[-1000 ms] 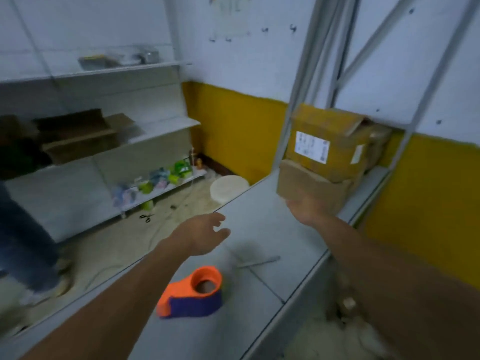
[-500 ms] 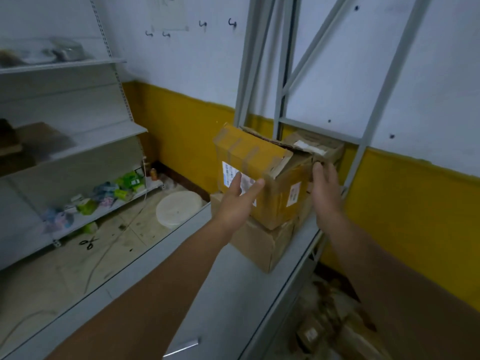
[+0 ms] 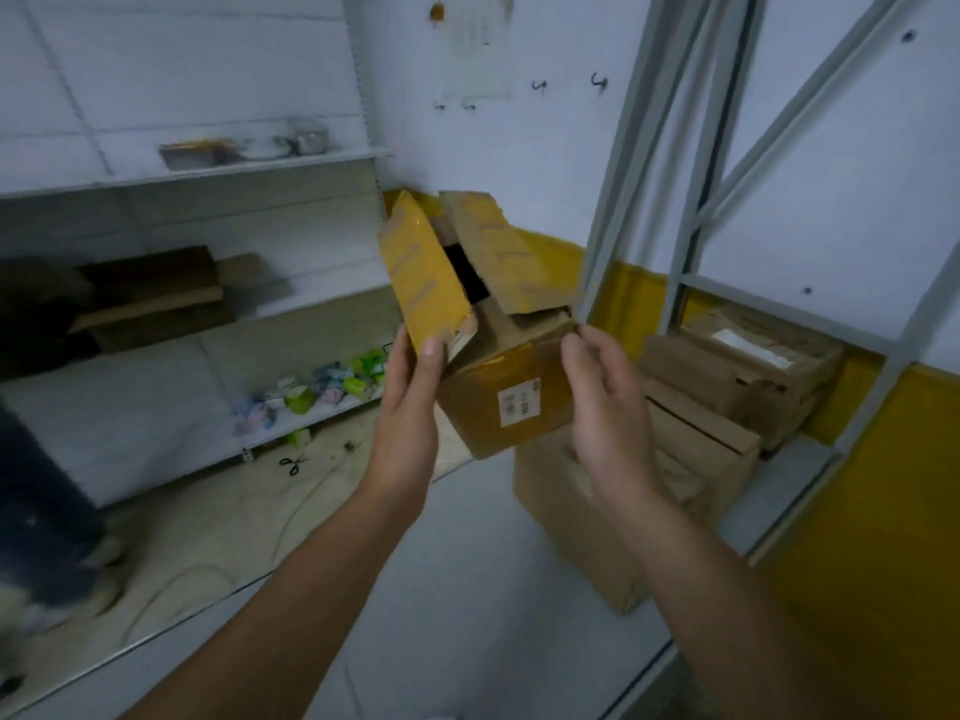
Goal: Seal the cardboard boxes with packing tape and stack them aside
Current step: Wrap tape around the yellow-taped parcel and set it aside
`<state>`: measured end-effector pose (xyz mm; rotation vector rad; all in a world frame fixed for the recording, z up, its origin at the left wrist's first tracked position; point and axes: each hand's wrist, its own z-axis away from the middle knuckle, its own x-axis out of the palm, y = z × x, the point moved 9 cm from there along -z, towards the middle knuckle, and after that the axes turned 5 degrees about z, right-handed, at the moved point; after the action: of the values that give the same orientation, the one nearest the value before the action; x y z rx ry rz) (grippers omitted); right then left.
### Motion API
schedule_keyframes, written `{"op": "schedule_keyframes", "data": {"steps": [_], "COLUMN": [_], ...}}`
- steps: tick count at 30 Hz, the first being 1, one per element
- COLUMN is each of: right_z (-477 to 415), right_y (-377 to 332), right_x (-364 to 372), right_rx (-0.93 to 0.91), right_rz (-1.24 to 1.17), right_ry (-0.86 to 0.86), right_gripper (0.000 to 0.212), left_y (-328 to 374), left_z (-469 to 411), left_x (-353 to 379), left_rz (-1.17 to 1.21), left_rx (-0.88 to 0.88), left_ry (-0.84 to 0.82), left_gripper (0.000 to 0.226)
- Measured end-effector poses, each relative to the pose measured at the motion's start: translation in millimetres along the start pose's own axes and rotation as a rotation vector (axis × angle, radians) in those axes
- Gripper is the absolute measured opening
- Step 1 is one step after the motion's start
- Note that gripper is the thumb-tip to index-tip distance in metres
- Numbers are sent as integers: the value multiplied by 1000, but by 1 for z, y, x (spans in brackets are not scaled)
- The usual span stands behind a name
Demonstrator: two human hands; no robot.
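One cardboard box point(image 3: 511, 392), flaps gaping, is gripped above the bench point(image 3: 467, 589) by the fingers of the left hand point(image 3: 410, 402) and right hand point(image 3: 608, 407). Sealing and stacking are judged not yet begun.

One view only, worn on your head, wide-angle, facing forward and down, close on the raised cardboard box point(image 3: 483, 376), shelves point(image 3: 208, 168) off left, wall point(image 3: 519, 148) behind.
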<state>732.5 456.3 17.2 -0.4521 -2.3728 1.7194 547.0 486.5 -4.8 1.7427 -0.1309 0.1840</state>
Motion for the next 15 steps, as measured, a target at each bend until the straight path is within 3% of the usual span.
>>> {"op": "schedule_keyframes", "data": {"steps": [7,15], "right_z": [93,289], "right_y": [8,6], "right_x": [182,341], "right_rx": [111,225], "right_rz": [-122,-147], "right_ry": [-453,-895], "right_gripper": [15,20], "left_y": [37,59], "left_z": [78,246], "left_x": [-211,-410], "left_rz": [-105,-151], "left_rx": [-2,-26], "left_ry": [336,728], "left_gripper": [58,44]}}
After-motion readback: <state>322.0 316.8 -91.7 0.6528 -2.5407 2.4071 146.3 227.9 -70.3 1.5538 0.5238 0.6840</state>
